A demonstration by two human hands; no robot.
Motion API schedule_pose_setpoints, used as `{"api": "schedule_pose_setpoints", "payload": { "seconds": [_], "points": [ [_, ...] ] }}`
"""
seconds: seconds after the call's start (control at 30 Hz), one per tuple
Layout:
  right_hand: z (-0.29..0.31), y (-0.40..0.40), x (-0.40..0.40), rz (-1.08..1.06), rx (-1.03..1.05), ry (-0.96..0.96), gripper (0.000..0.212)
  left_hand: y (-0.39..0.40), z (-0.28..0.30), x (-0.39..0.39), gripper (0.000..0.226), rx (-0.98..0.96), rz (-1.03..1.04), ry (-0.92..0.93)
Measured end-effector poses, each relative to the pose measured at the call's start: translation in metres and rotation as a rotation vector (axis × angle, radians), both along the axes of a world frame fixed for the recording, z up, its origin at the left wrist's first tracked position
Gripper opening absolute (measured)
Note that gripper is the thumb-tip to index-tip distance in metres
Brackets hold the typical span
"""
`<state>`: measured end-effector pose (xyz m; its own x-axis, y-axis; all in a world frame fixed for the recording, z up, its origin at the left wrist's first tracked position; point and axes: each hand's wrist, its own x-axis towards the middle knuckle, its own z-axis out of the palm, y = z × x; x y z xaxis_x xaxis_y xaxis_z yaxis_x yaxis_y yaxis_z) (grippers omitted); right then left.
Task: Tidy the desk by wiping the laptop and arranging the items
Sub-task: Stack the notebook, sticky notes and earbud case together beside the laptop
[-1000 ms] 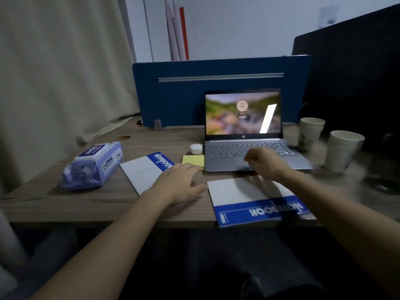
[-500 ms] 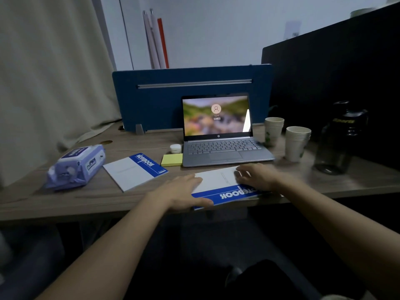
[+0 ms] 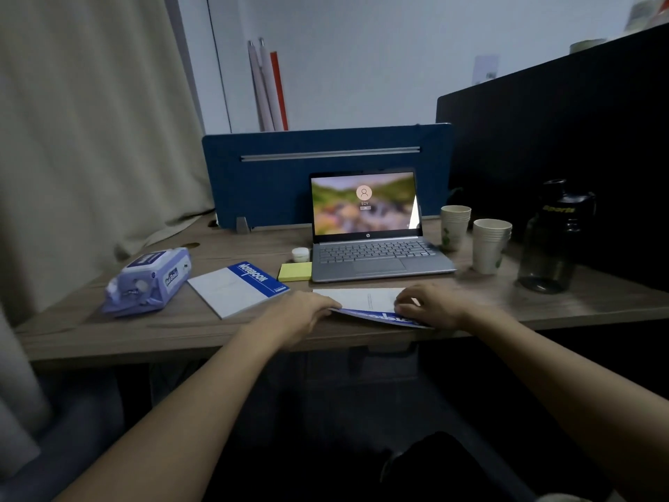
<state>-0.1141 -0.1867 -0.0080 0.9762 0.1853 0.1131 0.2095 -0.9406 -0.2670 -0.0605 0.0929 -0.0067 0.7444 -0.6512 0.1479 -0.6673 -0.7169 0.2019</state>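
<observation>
A silver laptop [image 3: 376, 253] stands open with its screen lit at the middle of the wooden desk [image 3: 144, 335]. Right in front of it a white and blue notebook [image 3: 362, 300] has its near edge lifted off the desk. My left hand [image 3: 307, 311] grips its left near corner. My right hand [image 3: 430, 304] holds its right side, fingers on top. A second notebook [image 3: 235, 289] lies flat to the left. A yellow sticky pad [image 3: 295, 271] sits beside the laptop. A purple wet wipes pack [image 3: 148, 280] lies at the far left.
Two stacks of paper cups [image 3: 454, 226] [image 3: 490, 246] and a dark water bottle [image 3: 554, 237] stand right of the laptop. A small white jar [image 3: 300, 253] sits behind the sticky pad. A blue divider [image 3: 275, 175] backs the desk, a curtain [image 3: 90, 139] hangs at left.
My right hand came off the laptop onto the near notebook. Both hands took hold of the notebook and its front edge tilted up from the desk.
</observation>
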Motion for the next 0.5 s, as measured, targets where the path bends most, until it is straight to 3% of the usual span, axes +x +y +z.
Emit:
{"api": "schedule_pose_setpoints", "payload": {
  "seconds": [0.2, 0.5],
  "points": [
    [-0.003, 0.017, 0.009, 0.034, 0.178, 0.024, 0.024, 0.039, 0.0, 0.005, 0.033, -0.383, -0.001, -0.145],
    [-0.008, 0.076, 0.055, -0.019, 0.363, 0.057, 0.036, 0.107, -0.011, 0.019, 0.042, -0.465, 0.056, -0.235]
  ]
}}
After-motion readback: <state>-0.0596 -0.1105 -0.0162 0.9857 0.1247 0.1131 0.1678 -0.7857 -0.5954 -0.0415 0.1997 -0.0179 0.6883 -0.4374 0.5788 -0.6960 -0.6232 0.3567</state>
